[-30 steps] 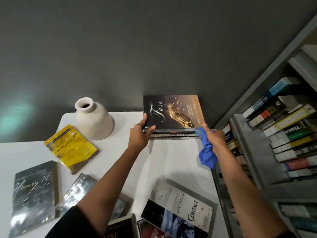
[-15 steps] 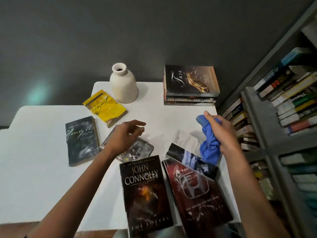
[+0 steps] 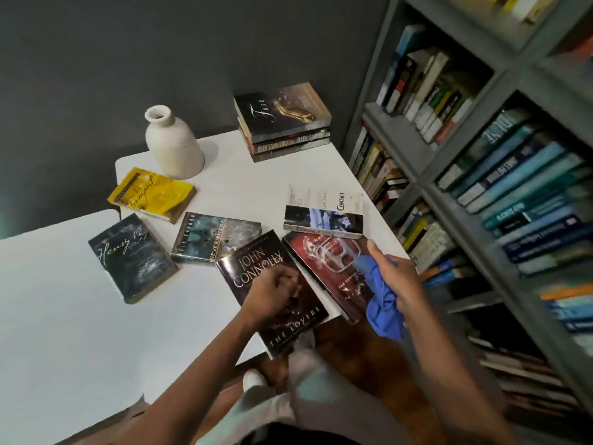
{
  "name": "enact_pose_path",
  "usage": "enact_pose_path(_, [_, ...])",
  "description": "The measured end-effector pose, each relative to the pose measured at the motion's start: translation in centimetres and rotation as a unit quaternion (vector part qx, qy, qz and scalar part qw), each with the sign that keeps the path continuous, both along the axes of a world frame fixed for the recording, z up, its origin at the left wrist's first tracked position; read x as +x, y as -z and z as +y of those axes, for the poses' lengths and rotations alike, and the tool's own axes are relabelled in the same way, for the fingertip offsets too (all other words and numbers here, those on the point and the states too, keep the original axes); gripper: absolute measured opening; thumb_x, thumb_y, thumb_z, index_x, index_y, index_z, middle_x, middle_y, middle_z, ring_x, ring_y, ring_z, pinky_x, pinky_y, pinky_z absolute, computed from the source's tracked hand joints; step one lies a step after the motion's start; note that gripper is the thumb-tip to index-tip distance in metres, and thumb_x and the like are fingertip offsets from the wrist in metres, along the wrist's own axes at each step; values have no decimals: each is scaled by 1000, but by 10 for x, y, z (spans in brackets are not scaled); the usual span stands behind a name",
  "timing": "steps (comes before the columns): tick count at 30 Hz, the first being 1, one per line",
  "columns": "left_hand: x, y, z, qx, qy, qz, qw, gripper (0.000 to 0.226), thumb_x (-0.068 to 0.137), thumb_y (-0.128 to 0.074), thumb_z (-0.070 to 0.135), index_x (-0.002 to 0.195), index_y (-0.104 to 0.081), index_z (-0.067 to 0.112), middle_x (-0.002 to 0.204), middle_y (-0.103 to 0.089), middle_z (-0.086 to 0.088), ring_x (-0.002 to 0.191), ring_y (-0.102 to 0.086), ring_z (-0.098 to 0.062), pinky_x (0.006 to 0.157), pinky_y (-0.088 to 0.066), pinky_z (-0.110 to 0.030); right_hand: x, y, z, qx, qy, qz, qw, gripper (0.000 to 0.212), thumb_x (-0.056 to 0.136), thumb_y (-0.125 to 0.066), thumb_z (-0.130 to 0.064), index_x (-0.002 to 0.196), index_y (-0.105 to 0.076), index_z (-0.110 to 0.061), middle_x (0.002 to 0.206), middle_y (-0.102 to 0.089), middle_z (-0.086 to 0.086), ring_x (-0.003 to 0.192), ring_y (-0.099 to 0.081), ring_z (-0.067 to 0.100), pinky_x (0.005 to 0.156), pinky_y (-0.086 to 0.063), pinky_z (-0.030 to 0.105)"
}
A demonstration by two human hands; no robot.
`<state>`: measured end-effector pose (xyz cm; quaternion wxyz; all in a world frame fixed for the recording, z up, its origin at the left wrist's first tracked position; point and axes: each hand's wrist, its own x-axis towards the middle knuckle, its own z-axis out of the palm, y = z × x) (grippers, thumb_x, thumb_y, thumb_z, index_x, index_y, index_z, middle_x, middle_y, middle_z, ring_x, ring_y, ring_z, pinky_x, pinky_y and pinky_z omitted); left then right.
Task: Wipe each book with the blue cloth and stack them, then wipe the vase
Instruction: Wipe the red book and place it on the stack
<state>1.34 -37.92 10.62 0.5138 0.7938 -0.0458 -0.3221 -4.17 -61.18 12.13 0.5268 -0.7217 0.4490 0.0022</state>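
Head view. At 6 o'clock the left hand (image 3: 276, 290) rests with curled fingers on the Connolly book (image 3: 256, 268); I cannot tell if it grips. The right hand (image 3: 396, 277), at 5 o'clock, clutches the blue cloth (image 3: 383, 306) over the red book (image 3: 324, 271). On the desk (image 3: 64, 316), the stack (image 3: 284, 120) lies at 12 o'clock and the vase (image 3: 173, 146) at 11.

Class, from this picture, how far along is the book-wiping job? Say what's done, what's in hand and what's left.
Done: a stack, Fuse on top, stands at the far edge of the table. In hand: the left hand grips the Connolly book; the right hand holds the cloth by the red book. Left: those two, four other loose books and the vase.
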Motion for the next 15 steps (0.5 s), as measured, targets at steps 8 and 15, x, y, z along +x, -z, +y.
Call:
enact_pose_path(8, [-26,25,-36,10,-28,84,996,9,99,-52,9,97,-58,2,71,-62,-6,59,-58,-13,52,-50,-24,-59,62,-28,109,-7,143,984,51,77,-72,-52,98,-66,-6,104,-66,7,91,-61,20,85,-51,35])
enact_pose_path(15, [68,-3,-63,121,-168,-101,973,33,101,-49,20,122,-49,-6,119,-58,-21,104,-58,-32,80,-51,-28,-63,112,-43,251,-71,146,954,93,35,-85,-68,99,-72,-1,107,-70,21,96,-69,28,93,-52,47])
